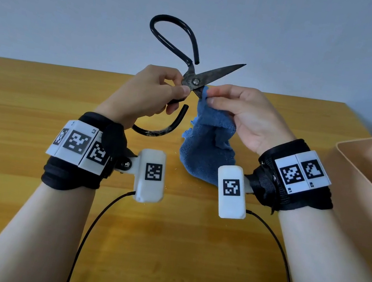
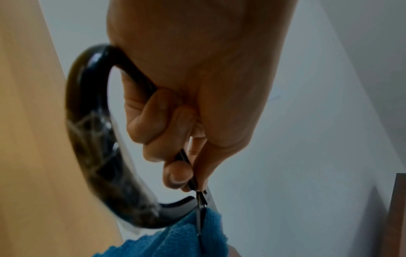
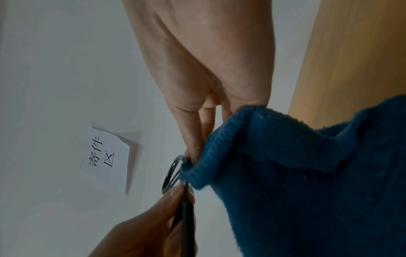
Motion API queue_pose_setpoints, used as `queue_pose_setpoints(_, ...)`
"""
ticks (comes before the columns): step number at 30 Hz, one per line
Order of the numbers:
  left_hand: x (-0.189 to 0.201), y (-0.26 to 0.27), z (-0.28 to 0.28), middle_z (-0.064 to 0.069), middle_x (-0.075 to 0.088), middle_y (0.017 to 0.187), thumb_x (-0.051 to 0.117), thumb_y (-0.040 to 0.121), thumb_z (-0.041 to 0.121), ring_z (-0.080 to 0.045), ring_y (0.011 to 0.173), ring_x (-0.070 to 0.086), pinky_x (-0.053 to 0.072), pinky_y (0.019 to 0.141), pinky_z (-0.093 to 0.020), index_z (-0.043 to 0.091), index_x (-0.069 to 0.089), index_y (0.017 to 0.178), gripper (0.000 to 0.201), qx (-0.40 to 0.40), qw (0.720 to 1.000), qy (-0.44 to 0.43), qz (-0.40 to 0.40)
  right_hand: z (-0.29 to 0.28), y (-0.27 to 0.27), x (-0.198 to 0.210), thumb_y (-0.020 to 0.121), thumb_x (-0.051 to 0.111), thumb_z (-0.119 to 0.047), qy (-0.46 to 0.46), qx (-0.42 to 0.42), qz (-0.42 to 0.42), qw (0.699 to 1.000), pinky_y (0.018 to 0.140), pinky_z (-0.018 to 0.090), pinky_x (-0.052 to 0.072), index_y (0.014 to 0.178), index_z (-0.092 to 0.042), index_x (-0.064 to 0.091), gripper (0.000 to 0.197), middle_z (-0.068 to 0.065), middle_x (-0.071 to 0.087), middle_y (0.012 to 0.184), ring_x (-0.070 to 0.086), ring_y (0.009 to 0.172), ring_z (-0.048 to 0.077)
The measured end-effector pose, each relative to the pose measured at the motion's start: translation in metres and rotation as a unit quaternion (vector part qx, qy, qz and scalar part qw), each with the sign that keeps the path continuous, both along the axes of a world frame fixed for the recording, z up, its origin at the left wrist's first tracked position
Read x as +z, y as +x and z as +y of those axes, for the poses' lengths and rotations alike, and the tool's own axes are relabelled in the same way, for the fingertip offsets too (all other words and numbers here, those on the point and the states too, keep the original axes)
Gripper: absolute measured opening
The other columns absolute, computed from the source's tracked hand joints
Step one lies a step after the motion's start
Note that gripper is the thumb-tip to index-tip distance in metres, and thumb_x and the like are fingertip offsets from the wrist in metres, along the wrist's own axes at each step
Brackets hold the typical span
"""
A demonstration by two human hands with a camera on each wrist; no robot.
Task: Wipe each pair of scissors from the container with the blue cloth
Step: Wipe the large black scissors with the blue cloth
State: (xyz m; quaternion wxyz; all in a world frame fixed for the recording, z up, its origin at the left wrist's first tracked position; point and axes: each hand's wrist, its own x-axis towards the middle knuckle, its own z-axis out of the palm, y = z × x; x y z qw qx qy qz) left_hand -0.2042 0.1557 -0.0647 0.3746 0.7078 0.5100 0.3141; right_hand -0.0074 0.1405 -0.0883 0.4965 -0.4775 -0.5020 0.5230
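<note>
A large pair of black-handled scissors [image 1: 199, 79] with dark, stained blades is held open above the table. My left hand [image 1: 153, 93] grips the lower handle loop [image 2: 92, 142] close to the pivot. The other loop [image 1: 172, 37] sticks up and one blade points up to the right. My right hand [image 1: 237, 110] pinches the blue cloth [image 1: 206, 144] around the lower blade just right of the pivot; that blade is hidden inside the cloth. In the right wrist view the cloth [image 3: 307, 173] hangs from my fingertips [image 3: 193, 154] against the scissors [image 3: 186, 208].
A beige container [image 1: 366, 176] stands at the right edge of the wooden table [image 1: 26, 102], with a dark handle showing inside it. A plain wall rises behind the table; a white paper label [image 3: 103, 160] hangs on it. Two black cables trail toward me.
</note>
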Motion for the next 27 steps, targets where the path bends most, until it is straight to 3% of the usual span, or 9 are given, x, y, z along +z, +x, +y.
queue_pose_setpoints(4,0.0017,0.0032,-0.002,0.001,0.056,0.055,0.06,0.1,0.029,-0.009,0.041,0.03,0.026,0.04,-0.017,0.017,0.051,0.081,0.024,-0.023,1.0,0.005,0.004,0.0023,0.0026,-0.0028,0.083,0.075,-0.004,-0.027,-0.01,0.011,1.0,0.069,0.029,0.059,0.09,-0.009,0.066,0.013,0.009,0.071,0.086,0.07,0.075,0.02)
queue_pose_setpoints(10,0.0023,0.0027,-0.0023,0.0,0.056,0.055,0.059,0.101,0.027,-0.009,0.041,0.029,0.025,0.04,-0.017,0.015,0.051,0.083,0.023,-0.029,1.0,0.005,0.006,0.0009,0.0,-0.0043,0.088,0.074,-0.017,-0.013,0.017,-0.046,0.999,0.089,0.035,0.057,0.108,-0.005,0.074,0.023,0.017,0.075,0.107,0.071,0.092,0.023)
queue_pose_setpoints(12,0.0021,0.0034,-0.0027,-0.001,0.056,0.055,0.059,0.101,0.027,-0.01,0.041,0.029,0.024,0.04,-0.018,0.015,0.051,0.082,0.024,-0.033,0.999,0.006,0.004,0.0001,-0.001,-0.0032,0.09,0.072,-0.017,-0.014,0.019,-0.042,0.999,0.084,0.034,0.058,0.109,-0.004,0.073,0.024,0.02,0.074,0.109,0.071,0.09,0.024)
queue_pose_setpoints(15,0.0012,0.0059,-0.0035,0.0,0.055,0.055,0.058,0.101,0.026,-0.009,0.042,0.029,0.025,0.04,-0.017,0.014,0.052,0.083,0.023,-0.039,0.999,0.006,0.006,-0.0015,-0.0031,-0.004,0.092,0.07,-0.023,-0.013,0.008,-0.046,0.999,0.066,0.025,0.057,0.111,0.006,0.068,0.034,0.024,0.071,0.1,0.067,0.083,0.024)
queue_pose_setpoints(18,0.0006,0.0063,-0.0031,0.0,0.055,0.055,0.058,0.101,0.026,-0.01,0.042,0.03,0.026,0.04,-0.017,0.013,0.052,0.085,0.021,-0.044,0.999,0.003,0.008,-0.0016,-0.0042,-0.006,0.093,0.068,-0.027,-0.006,0.005,-0.057,0.998,0.059,0.02,0.051,0.11,0.012,0.062,0.043,0.016,0.062,0.093,0.06,0.08,0.022)
queue_pose_setpoints(21,-0.0006,0.0048,-0.002,0.0,0.055,0.056,0.059,0.101,0.027,-0.01,0.042,0.029,0.026,0.04,-0.017,0.012,0.053,0.087,0.021,-0.045,0.999,0.001,0.016,0.0002,-0.004,-0.0059,0.092,0.07,-0.022,-0.011,0.012,-0.052,0.999,0.065,0.023,0.054,0.106,0.004,0.069,0.03,0.013,0.067,0.093,0.065,0.079,0.019)
queue_pose_setpoints(24,-0.0022,0.0059,-0.0019,-0.001,0.056,0.056,0.059,0.101,0.028,-0.011,0.043,0.029,0.026,0.04,-0.017,0.012,0.053,0.087,0.022,-0.05,0.998,0.004,0.023,0.0034,-0.0027,-0.0062,0.09,0.072,-0.017,-0.026,0.006,-0.046,0.999,0.078,0.033,0.057,0.101,-0.006,0.074,0.016,0.014,0.073,0.098,0.069,0.085,0.022)
queue_pose_setpoints(27,-0.0022,0.0082,-0.0026,-0.001,0.056,0.057,0.059,0.101,0.027,-0.011,0.043,0.029,0.026,0.04,-0.017,0.015,0.053,0.086,0.02,-0.055,0.998,0.003,0.022,0.0042,-0.0016,-0.0067,0.089,0.073,-0.02,-0.031,-0.001,-0.052,0.998,0.076,0.032,0.056,0.102,-0.005,0.072,0.02,0.013,0.073,0.097,0.069,0.085,0.022)
